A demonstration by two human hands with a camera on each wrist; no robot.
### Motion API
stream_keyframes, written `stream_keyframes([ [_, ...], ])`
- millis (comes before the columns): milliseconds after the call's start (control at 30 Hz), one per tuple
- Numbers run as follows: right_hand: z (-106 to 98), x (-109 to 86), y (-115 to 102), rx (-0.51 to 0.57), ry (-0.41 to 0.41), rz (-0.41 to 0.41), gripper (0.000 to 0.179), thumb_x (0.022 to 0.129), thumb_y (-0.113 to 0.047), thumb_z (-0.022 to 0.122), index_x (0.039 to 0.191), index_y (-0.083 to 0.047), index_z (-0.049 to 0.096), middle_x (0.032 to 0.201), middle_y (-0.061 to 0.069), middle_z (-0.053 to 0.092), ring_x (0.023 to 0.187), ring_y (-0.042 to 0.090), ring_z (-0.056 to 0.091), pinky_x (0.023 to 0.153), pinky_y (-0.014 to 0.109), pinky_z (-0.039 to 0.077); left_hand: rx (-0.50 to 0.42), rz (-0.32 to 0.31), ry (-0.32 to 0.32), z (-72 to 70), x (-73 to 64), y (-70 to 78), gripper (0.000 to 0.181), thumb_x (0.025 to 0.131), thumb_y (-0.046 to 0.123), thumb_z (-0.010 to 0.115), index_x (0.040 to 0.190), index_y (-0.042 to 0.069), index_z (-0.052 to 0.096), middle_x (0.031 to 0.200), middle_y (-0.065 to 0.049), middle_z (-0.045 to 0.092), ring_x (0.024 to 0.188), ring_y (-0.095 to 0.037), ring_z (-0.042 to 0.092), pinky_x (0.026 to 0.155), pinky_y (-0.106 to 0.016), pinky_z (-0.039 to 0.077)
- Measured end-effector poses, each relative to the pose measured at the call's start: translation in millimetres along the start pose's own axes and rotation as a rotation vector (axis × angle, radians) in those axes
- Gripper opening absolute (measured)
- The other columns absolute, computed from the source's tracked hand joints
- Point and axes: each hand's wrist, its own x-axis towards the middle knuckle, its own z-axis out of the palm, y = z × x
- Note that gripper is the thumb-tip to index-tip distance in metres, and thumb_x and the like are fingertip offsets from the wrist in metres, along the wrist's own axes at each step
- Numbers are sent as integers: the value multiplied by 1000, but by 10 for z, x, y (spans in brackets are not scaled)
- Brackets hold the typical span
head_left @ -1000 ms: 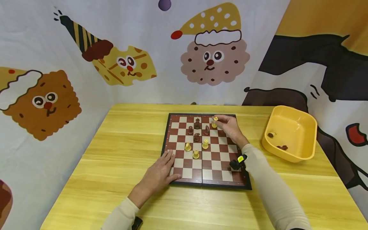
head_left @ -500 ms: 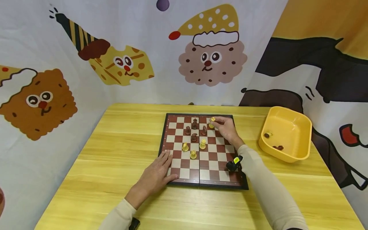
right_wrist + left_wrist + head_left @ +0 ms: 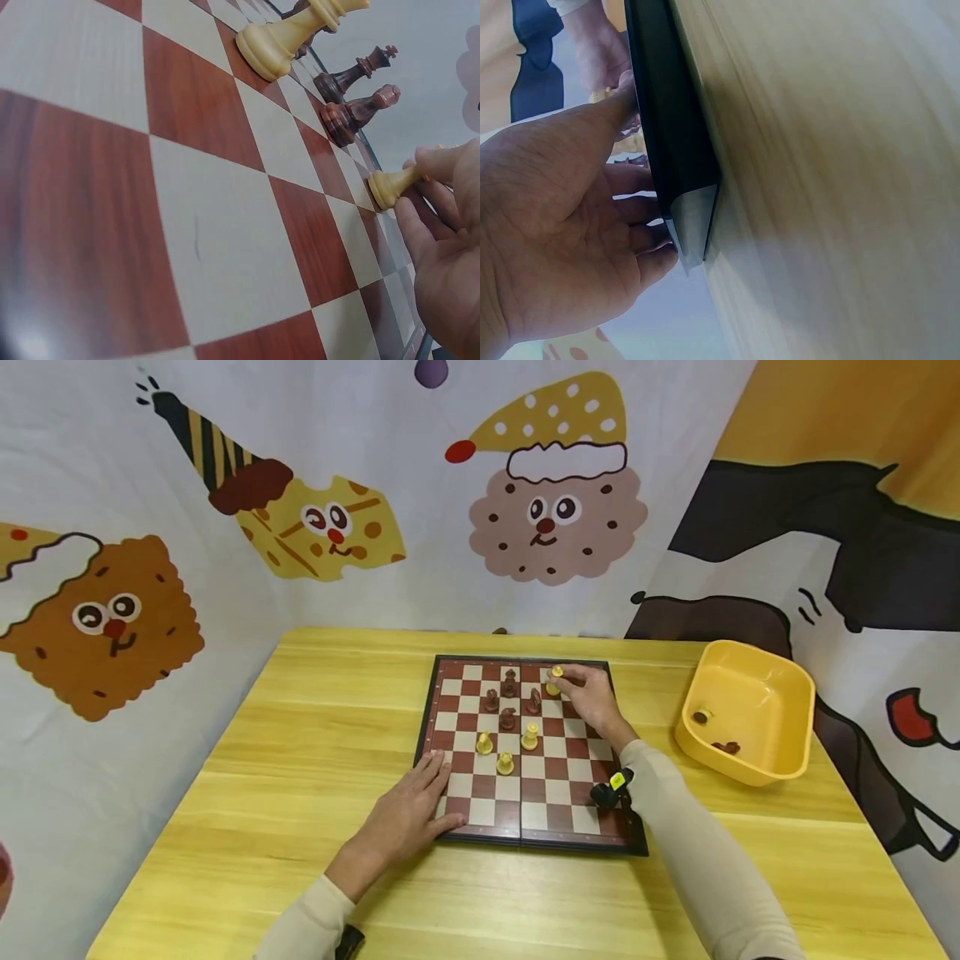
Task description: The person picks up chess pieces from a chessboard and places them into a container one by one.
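Observation:
At the far right of the chessboard (image 3: 555, 768), my right hand (image 3: 592, 697) pinches a pale yellow chess piece (image 3: 554, 687) between thumb and fingertips. In the right wrist view, the base of this piece stands upright at the board's surface. My left hand (image 3: 408, 810) lies with fingers extended on the board's front left corner. Dark brown pieces stand near the far middle, among them a king (image 3: 352, 75) and a bishop (image 3: 356, 116). Closer to me are three yellow pieces, one a rook (image 3: 530, 737).
A yellow plastic tub (image 3: 806, 727) stands right of the board, with a yellow piece (image 3: 703, 716) and a dark piece (image 3: 727, 747) lying in it. The wooden table (image 3: 300, 718) extends around the board. A cartoon-printed cloth (image 3: 442, 527) hangs behind.

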Motion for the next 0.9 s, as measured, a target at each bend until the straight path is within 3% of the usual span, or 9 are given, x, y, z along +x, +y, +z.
stream_keyframes([
  [333,-179,-80,-222,120,18,-29,35,98,-22,72,126,-1,71,119,13,72,107,23,67,91,36,56,1,6,3,-31,-7,26,82,98,49,64,151,-9,40,161,-24,29,149,-38,26,119,-48,27],
  [600,-293,-145,-230,74,-16,-11,34,99,-21,70,126,0,71,118,16,71,105,24,67,89,48,56,20,3,-3,-30,-33,23,82,98,49,64,151,-9,39,160,-24,29,149,-38,26,120,-47,27],
  [800,-400,-172,-217,61,-8,-9,34,99,-16,70,126,6,69,119,19,70,105,28,66,83,29,57,22,6,-5,-7,-19,23,81,99,49,63,151,-10,40,160,-25,29,149,-38,25,120,-47,26],
  [900,-440,-195,-213,52,-28,-1,35,99,-17,70,126,5,69,118,17,71,104,26,66,84,30,56,20,8,0,-1,-23,19,81,99,49,63,150,-10,41,160,-25,29,149,-39,26,120,-48,27],
])
